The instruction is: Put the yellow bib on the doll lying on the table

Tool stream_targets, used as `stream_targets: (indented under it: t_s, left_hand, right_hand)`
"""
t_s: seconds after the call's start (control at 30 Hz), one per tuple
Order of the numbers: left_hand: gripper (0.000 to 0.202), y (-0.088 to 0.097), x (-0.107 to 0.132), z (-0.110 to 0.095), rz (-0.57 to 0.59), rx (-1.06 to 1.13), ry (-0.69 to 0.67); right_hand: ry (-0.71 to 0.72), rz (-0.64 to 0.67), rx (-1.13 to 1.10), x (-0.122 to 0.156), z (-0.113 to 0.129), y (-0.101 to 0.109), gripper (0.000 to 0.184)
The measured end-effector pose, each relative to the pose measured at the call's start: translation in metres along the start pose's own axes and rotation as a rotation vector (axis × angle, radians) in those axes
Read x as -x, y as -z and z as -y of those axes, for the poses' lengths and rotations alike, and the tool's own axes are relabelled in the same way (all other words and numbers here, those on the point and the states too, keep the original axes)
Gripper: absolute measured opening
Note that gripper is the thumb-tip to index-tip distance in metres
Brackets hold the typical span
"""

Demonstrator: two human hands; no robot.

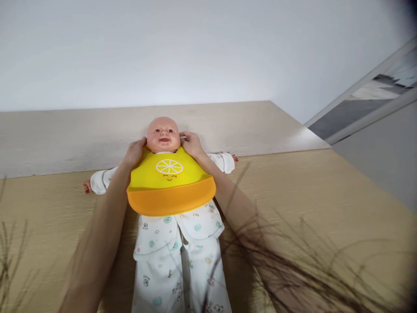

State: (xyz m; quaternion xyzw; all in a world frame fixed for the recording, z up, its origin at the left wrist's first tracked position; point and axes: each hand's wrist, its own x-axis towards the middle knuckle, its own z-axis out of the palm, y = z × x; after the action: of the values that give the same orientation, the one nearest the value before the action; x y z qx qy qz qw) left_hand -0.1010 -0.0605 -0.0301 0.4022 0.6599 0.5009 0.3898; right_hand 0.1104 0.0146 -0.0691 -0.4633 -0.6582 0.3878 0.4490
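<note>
Figure. Two bare hands at the neck of a doll lying on its back.

The left hand (135, 152) is curled against one side of the neck and the right hand (192, 144) against the other. Each is pinched shut on an upper strap of the bib (169, 182), with the fingertips tucked toward the nape (out of sight, so how the strap ends meet cannot be told). Both forearms run down along the flanks of the body.

The bib is yellow, with a citrus-slice face and a deep orange catch pocket. It lies flat on the chest of the doll (163, 132), its collar close under the chin. The doll wears a white printed suit (156, 269), with the arms spread wide and the legs pointing toward the viewer. It rests on the wooden table (325, 195), its head just before a paler raised ledge (65, 134) that meets the plain wall (195, 52). Thin dark strands (276, 269) cross the lower part of the view.

Risk, as judged: both grips work unseen behind the neck, so a strap could slip from the fingers. An uneven pull might skew the bib sideways or lift and roll the light head. The stiff pocket may also spring the bib off the chest if either hand lets go.
</note>
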Motion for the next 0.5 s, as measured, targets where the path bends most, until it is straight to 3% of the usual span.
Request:
stream_targets:
  t_s: [0.2, 0.5]
  left_hand:
    - [0.032, 0.0031, 0.0047, -0.0041, 0.021, -0.121, 0.008]
    - [0.033, 0.0062, -0.0027, 0.0046, 0.049, -0.144, -0.061]
  right_hand:
    - [0.058, 0.046, 0.036, -0.0023, -0.0073, 0.0003, 0.039]
    - [0.022, 0.044, 0.094, 0.0005, -0.0012, 0.001, 0.037]
